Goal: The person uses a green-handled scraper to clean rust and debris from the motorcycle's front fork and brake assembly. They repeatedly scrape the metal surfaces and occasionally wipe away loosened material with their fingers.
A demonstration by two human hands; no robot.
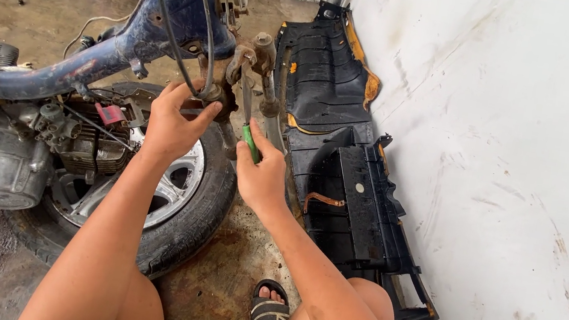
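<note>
Head view: right hand (261, 173) is gripping a green-handled screwdriver (248, 120), shaft angling up to the rusty fork bracket (239, 69); left hand (172, 127) is clasping just beside.

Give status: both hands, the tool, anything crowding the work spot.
Left hand gripping the rusty bracket under the blue frame. Right hand shut on green-handled screwdriver, tip up at the bracket. Black cable and wheel crowd close.

Bare arms without sleeves, bare knees, and a black strapped sandal (268, 314), seemingly rubber.
</note>
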